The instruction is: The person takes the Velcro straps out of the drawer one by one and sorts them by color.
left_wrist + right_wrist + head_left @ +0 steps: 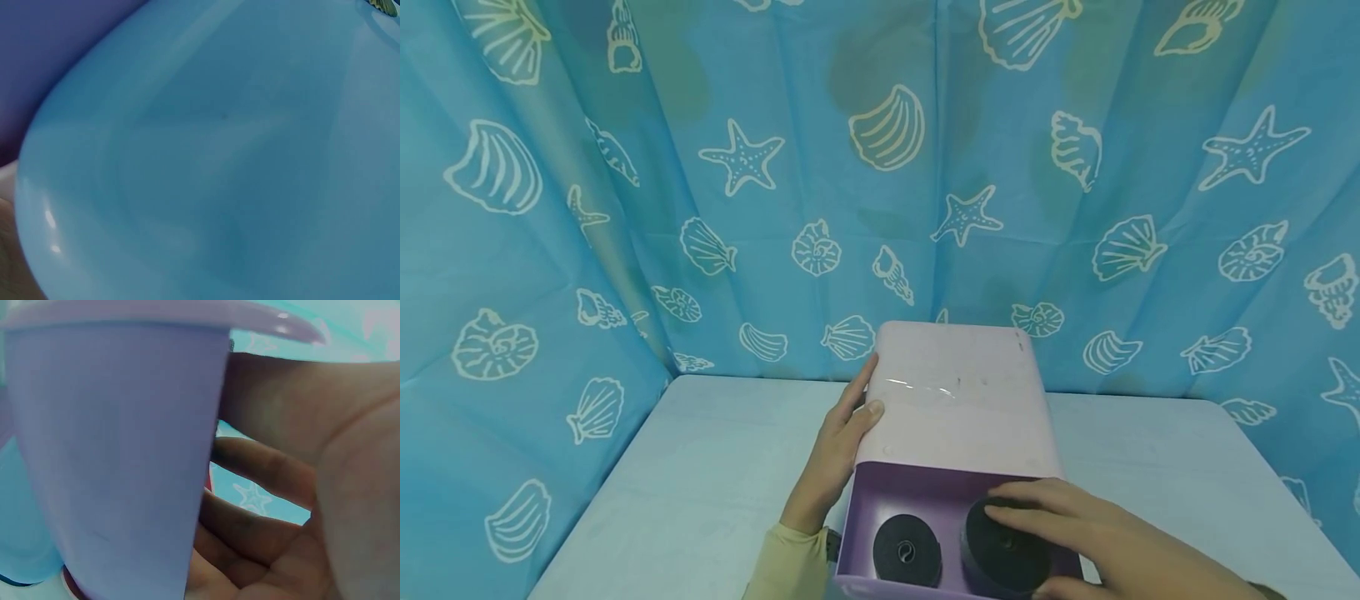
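A pale pink box point(958, 396) with an open purple drawer point(951, 483) stands on the table. My left hand point(842, 425) rests against the box's left side, its thumb over the top edge. Two rolls of coiled black band lie in the drawer: a smaller roll point(906, 550) at left and a larger roll point(1000, 554) at right. My right hand point(1101, 529) holds the larger roll from above, fingers across its top and thumb at its near right side. In the right wrist view, a purple wall point(119, 450) hides part of my right hand point(269, 531).
The box stands on a pale blue table point(730, 467). Behind and beside it hangs a blue curtain point(820, 183) with white shells and starfish. A smooth, glossy blue surface point(225, 162) fills most of the left wrist view.
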Demonstrator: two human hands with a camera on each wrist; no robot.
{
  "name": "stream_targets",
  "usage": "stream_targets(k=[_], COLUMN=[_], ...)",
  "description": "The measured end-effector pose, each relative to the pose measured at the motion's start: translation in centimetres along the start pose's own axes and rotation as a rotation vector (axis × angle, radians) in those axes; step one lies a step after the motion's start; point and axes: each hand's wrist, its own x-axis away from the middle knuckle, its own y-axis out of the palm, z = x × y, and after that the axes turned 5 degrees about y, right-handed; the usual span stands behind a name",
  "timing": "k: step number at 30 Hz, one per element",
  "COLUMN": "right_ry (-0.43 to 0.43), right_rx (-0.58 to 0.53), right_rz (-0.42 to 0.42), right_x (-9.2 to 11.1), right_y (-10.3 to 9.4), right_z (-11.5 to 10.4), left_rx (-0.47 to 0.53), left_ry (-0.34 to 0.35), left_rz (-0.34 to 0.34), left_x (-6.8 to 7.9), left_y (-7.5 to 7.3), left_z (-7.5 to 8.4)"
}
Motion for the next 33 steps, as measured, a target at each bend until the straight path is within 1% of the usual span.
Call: stream_targets(k=[2,8,11,16,23,29,31,33], right_ry=[-0.007,-0.061,-0.046,0.022,0.063,0.240,0.275,0.289], right_rx=[-0.009,-0.048,-0.021,0.061,0.081,0.092,0.068,0.037], right_rz=[0.024,0.136,0.201,0.320,0.440,0.531,0.559,0.590], right_x=[0.3,0.9,1.3,2.1,2.9,3.6,3.6,3.6], right_y=[0.0,0.0,-0.1,-0.4,-0.6,-0.3,-0.1,0.0], right_z=[0.1,0.1,0.1,-0.2,-0.2,0.5,0.9,1.2], left_rx=[0.002,-0.003,-0.014,-0.023,-0.012,-0.007,-0.001,0.003], left_ry=[-0.002,-0.012,-0.013,-0.015,-0.015,-0.009,-0.009,-0.009], left_rz=[0.000,0.003,0.005,0.009,0.013,0.004,0.000,-0.003], left_x=[0.0,0.0,0.1,0.0,0.1,0.1,0.1,0.1], left_y=[0.0,0.0,0.0,0.0,0.0,-0.1,-0.1,-0.1], left_z=[0.0,0.0,0.0,-0.1,0.0,-0.1,-0.1,-0.1])
